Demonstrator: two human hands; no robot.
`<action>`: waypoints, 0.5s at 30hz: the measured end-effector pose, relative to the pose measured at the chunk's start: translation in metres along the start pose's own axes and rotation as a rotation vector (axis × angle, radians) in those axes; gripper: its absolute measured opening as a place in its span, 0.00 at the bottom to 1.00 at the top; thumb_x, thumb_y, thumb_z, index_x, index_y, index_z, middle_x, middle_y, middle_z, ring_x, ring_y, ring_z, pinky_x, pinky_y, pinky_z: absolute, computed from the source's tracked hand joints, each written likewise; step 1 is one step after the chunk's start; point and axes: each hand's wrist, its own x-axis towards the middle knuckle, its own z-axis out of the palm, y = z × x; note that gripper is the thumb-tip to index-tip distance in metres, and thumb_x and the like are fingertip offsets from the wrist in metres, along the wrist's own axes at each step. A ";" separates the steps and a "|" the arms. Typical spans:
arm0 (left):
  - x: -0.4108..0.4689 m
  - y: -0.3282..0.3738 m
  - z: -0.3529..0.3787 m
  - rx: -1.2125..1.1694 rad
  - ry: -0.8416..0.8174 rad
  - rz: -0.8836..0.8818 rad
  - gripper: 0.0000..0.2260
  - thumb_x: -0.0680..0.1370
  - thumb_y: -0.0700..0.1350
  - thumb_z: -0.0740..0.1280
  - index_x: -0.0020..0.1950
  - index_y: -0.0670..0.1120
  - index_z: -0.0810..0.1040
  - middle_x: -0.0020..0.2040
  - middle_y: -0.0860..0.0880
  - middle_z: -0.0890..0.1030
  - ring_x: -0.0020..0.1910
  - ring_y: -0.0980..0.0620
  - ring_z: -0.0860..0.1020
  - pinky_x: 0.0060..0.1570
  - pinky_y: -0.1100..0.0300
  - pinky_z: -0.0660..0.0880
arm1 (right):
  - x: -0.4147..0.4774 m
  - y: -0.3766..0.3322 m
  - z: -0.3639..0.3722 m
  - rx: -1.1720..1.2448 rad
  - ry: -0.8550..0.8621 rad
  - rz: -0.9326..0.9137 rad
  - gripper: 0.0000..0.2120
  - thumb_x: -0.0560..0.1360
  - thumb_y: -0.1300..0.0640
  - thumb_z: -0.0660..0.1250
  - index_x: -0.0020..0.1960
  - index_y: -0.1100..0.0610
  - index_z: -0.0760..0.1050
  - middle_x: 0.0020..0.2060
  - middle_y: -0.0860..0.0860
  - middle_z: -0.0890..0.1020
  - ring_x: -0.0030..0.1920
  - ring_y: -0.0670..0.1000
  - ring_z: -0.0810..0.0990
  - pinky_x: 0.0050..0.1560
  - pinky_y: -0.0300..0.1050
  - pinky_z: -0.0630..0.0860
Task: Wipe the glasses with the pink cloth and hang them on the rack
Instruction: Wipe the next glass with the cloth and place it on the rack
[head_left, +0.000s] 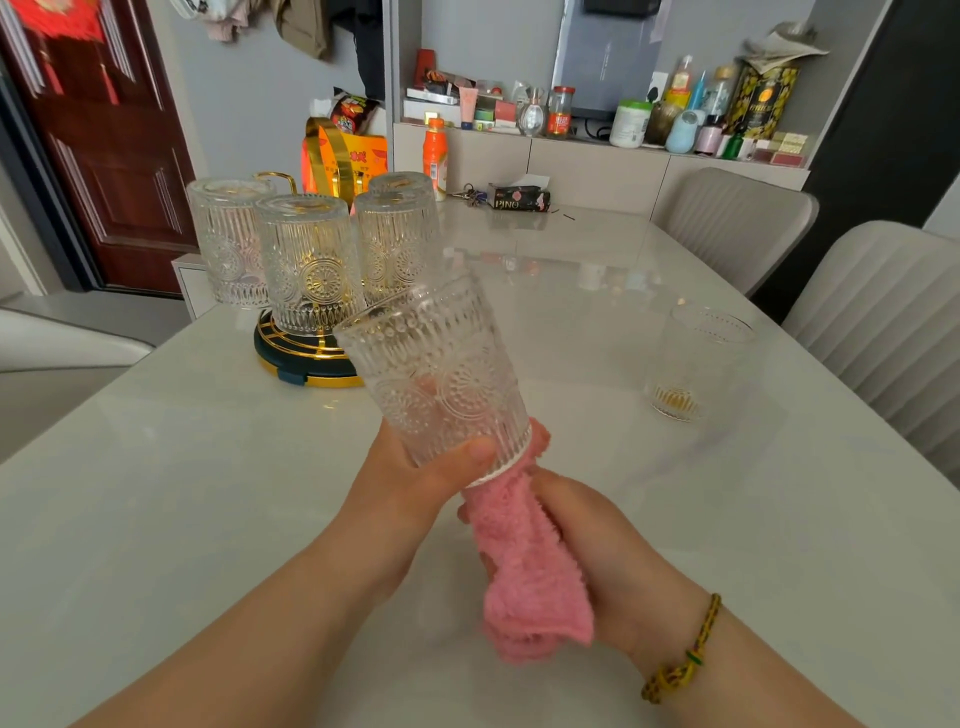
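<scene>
Now, at left, four embossed clear glasses (306, 270) sit upturned on the gold-wire rack (306, 364); the left hand (413, 488) grips a fifth tilted patterned glass (441, 374) near its base, fingers blurred behind it; the fluffy pink cloth (524, 561) presses that base, clutched by the right hand (613, 545), fingertips hidden.

Single cam, head-worn, wide-angle, so edges are bowing. It's facing fwd and pointing down across the desk (208, 493), sitting close over the left hand (410, 483) and right hand (597, 540) at bottom centre. Farther off it's taking in the rack (306, 364) at left, chairs (737, 223) at right, shelf (597, 156) behind.
</scene>
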 end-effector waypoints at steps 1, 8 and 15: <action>0.000 0.001 0.000 -0.020 -0.004 -0.008 0.35 0.51 0.60 0.76 0.51 0.43 0.76 0.41 0.52 0.84 0.42 0.55 0.82 0.39 0.65 0.77 | 0.002 0.003 0.000 -0.059 -0.009 -0.018 0.09 0.76 0.57 0.57 0.43 0.60 0.73 0.29 0.51 0.78 0.27 0.44 0.75 0.28 0.34 0.72; 0.003 0.003 -0.002 0.018 0.011 -0.016 0.38 0.51 0.62 0.76 0.53 0.40 0.75 0.40 0.50 0.84 0.41 0.54 0.82 0.38 0.63 0.77 | -0.007 -0.005 -0.001 -0.114 -0.110 0.036 0.10 0.72 0.56 0.64 0.34 0.58 0.74 0.26 0.51 0.76 0.25 0.45 0.73 0.27 0.34 0.70; 0.003 0.003 -0.011 0.078 0.121 -0.081 0.34 0.53 0.53 0.72 0.59 0.49 0.73 0.50 0.55 0.82 0.49 0.57 0.81 0.44 0.71 0.76 | -0.002 -0.021 -0.023 -0.010 0.123 -0.086 0.25 0.75 0.60 0.55 0.20 0.56 0.74 0.16 0.49 0.73 0.17 0.44 0.70 0.21 0.29 0.65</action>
